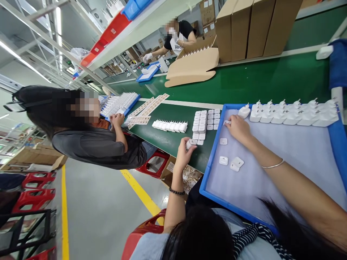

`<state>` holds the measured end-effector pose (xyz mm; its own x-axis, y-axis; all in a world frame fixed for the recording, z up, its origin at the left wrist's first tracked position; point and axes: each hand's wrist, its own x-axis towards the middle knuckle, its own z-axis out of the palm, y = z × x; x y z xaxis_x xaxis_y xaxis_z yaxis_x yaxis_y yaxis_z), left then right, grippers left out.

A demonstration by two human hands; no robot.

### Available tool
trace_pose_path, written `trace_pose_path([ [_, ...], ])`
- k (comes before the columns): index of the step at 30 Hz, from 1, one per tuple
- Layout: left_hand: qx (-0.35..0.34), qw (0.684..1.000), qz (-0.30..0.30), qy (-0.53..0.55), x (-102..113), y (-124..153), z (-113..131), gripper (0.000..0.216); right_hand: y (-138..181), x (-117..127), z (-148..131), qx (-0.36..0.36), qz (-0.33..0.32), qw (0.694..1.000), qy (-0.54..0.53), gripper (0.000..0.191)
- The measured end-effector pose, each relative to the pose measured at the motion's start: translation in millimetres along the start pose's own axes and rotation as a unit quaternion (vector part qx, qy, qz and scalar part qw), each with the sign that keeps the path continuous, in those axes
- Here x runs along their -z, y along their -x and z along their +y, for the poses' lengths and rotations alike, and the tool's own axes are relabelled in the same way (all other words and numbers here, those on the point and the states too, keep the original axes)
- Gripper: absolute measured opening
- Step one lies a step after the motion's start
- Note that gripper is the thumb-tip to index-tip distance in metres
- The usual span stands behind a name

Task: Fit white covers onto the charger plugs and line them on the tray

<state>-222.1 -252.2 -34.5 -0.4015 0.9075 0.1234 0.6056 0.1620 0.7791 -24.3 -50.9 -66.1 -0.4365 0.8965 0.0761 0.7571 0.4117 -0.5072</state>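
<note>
Our left hand (pixel 184 153) pinches a small white plastic charger (pixel 190 143); our right hand (pixel 238 128), fingertips curled and hidden, presses another white charger (pixel 226 122) at the blue tray's edge (pixel 214 151).

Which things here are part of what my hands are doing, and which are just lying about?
In use:
left hand holding a white charger
right hand on blue tray
loose chargers
charger grid

Lying about:
cardboard boxes
red stools
open carton

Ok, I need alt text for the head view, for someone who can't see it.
The person's left hand holds a small white plastic charger plug at the edge of a green conveyor belt, while the right hand touches another white plug on a blue-rimmed tray. A seated co-worker works further along the belt.
</note>
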Motion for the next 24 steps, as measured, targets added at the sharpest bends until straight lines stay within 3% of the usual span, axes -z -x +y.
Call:
trace_pose_path([
  [6, -0.084, 0.964, -0.058, 0.245, -15.6, 23.2, 51.4, 0.039, -1.8, 1.3, 2.2, -0.052, 0.011, 0.998, -0.046, 0.024],
  [9, -0.143, 0.943, -0.066, 0.292, -14.8, 24.9, 68.5, 0.039, -2.9, 6.6, 3.6, -0.057, 0.006, 0.994, -0.098, 0.012],
  [12, -0.188, 0.929, -0.033, 0.317, -9.9, 24.0, 76.7, 0.041, 2.5, 24.2, -8.7, -0.039, -0.007, 0.984, -0.173, 0.012],
  [14, -0.205, 0.921, -0.005, 0.331, -5.8, 26.6, 81.5, 0.042, 15.0, 46.6, -27.9, -0.013, -0.028, 0.954, -0.3, 0.013],
  [16, -0.199, 0.92, 0.008, 0.338, -1.6, 33.0, 88.2, 0.041, 37.0, 75.9, -52.1, 0.031, -0.077, 0.881, -0.466, 0.02],
  [19, -0.182, 0.924, 0.008, 0.336, 3.7, 45.3, 100.5, 0.042, 79.0, 120.0, -84.0, 0.093, -0.155, 0.808, -0.56, 0.019],
  [21, -0.19, 0.923, 0.008, 0.335, 5.6, 51.7, 107.6, 0.043, 102.9, 140.2, -96.8, 0.108, -0.197, 0.783, -0.579, 0.018],
  [24, -0.205, 0.919, 0.007, 0.336, 5.1, 56.9, 113.0, 0.043, 122.1, 151.2, -105.3, 0.11, -0.225, 0.769, -0.588, 0.015],
])
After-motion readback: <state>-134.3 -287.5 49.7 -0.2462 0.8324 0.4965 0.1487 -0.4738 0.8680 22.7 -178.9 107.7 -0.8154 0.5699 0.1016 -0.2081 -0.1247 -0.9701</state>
